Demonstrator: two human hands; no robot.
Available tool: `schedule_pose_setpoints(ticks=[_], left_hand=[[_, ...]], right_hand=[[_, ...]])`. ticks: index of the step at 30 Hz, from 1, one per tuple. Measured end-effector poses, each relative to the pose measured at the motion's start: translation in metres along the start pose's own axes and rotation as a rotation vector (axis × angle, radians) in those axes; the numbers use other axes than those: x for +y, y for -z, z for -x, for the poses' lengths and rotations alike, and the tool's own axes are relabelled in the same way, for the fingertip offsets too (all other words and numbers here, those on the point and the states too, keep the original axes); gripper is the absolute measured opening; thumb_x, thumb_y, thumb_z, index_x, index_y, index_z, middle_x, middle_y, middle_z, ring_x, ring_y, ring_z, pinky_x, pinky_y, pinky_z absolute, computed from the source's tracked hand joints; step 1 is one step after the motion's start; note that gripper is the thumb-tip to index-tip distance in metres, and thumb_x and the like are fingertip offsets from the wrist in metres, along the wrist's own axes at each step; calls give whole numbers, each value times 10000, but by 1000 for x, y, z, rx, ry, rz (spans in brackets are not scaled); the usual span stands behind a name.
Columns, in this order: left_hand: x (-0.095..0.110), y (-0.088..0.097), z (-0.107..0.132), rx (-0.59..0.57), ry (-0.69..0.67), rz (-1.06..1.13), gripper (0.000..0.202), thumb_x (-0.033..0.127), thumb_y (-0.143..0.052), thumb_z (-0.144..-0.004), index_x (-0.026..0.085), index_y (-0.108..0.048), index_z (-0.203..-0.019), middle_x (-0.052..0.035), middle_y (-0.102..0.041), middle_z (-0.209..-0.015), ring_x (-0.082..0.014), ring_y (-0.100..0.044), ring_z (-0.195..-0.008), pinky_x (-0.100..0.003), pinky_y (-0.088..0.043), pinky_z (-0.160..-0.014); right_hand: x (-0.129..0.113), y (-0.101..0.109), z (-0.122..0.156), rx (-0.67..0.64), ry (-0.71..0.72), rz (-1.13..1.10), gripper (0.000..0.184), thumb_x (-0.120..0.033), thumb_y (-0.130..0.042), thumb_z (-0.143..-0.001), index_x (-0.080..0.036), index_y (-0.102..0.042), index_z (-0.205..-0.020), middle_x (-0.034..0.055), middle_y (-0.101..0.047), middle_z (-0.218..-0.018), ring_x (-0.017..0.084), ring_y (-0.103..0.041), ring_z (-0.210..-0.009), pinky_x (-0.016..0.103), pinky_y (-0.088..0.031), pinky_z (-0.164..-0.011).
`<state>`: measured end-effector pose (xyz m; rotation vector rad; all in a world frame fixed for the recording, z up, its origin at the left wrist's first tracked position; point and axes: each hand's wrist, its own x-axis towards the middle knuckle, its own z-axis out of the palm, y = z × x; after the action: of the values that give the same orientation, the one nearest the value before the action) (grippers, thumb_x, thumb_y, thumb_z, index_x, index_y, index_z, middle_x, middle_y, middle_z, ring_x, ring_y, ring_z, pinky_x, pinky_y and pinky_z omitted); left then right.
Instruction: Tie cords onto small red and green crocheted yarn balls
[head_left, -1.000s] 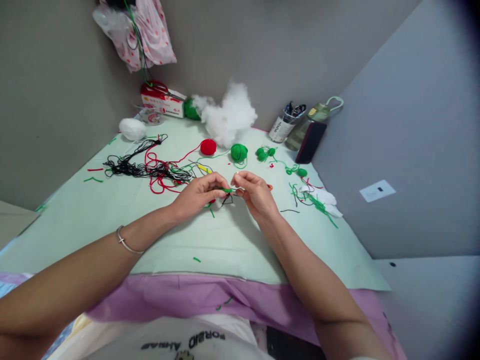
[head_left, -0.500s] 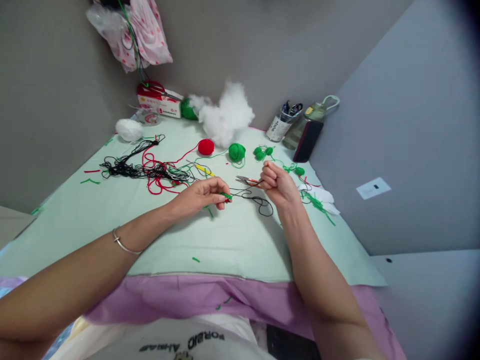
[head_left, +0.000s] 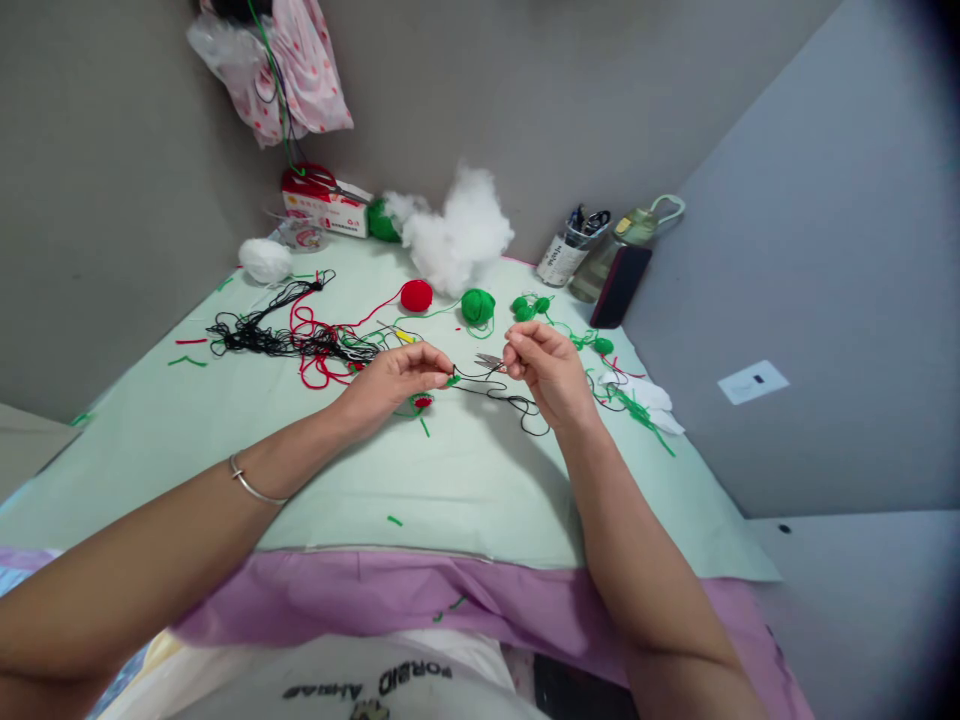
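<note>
My left hand [head_left: 394, 385] is closed, thumb and forefinger pinching the green edge of a small red and green crochet piece [head_left: 423, 402]. Its red part shows beneath the fingers. Across from it, my right hand [head_left: 553, 368] is closed in a pinch on black yarn [head_left: 517, 400]. The yarn runs between the hands and loops down on the table. Whether a needle is also in the right fingers is too small to tell. Scissors [head_left: 489, 360] lie behind the yarn, partly covered by my right hand. Beyond my left hand rests a yellow-handled crochet hook [head_left: 406, 337].
Tangled black yarn [head_left: 262, 335] and red yarn [head_left: 319, 375] spread at the left. Farther back are a red ball [head_left: 416, 295], a green ball [head_left: 478, 307] and white stuffing [head_left: 461, 235]. A pen cup [head_left: 562, 258], bottle [head_left: 600, 265] and phone [head_left: 621, 287] stand by the right wall.
My right hand has moved slightly left and turned, from a fist to a fingertip pinch. The crochet piece now shows its red part below my left fingers.
</note>
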<state>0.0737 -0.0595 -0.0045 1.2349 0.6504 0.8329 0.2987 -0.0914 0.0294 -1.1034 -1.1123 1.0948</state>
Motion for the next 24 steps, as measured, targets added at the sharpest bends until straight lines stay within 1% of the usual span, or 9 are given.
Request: schedule_pose_setpoints(ticks=[2,4,7,10,14,20,24], left_hand=[[1,1,-2,66,-6,41,327,285,-862,-681,191,-692,-943,-7,-673,-932,-137,-626,-843,-293,-503,-806],[1,2,-3,109,-1,69,388,264,-871,-657,188,-688,-991,-1,-665,-914,-129,-631,-821,-299,-513,-819],[1,4,-4,146,23,78,426,261,-873,-649,178,-678,-1019,3,-662,-876,-121,-634,-760,-306,-522,-794],[-1,5,-5,166,14,76,427,257,-878,-644,171,-677,-1011,1,-666,-873,-119,-636,-739,-309,-529,-783],[-3,5,-5,165,-7,72,415,255,-881,-646,168,-684,-1001,-14,-681,-906,-133,-663,-788,-323,-542,-823],[-6,5,-6,158,-22,74,373,282,-873,-677,162,-703,-987,-30,-692,-926,-149,-675,-845,-352,-563,-873],[-6,7,-5,170,-29,76,350,277,-869,-681,155,-705,-966,-27,-690,-910,-147,-676,-843,-351,-571,-876]], right_hand=[[1,-6,4,-24,78,131,168,-327,-776,-790,-181,-694,-806,-22,-602,-673,78,-477,-561,237,-378,-545],[0,-13,9,-42,166,268,130,-306,-775,-796,-186,-727,-782,-15,-592,-708,84,-462,-589,253,-365,-554],[0,-21,17,-77,280,436,74,-259,-739,-837,-199,-750,-796,-7,-569,-741,99,-468,-629,266,-364,-567],[1,-25,22,-126,364,593,76,-218,-692,-883,-206,-753,-840,-2,-542,-733,117,-497,-671,272,-391,-605],[3,-24,25,-188,408,753,101,-196,-646,-918,-212,-737,-877,1,-535,-758,116,-503,-665,275,-404,-624],[6,-22,23,-186,458,888,122,-146,-616,-921,-199,-716,-877,-2,-522,-753,117,-505,-668,273,-403,-637],[3,-21,23,-172,497,913,136,-110,-608,-909,-186,-708,-857,-1,-514,-756,114,-512,-670,267,-401,-630]])
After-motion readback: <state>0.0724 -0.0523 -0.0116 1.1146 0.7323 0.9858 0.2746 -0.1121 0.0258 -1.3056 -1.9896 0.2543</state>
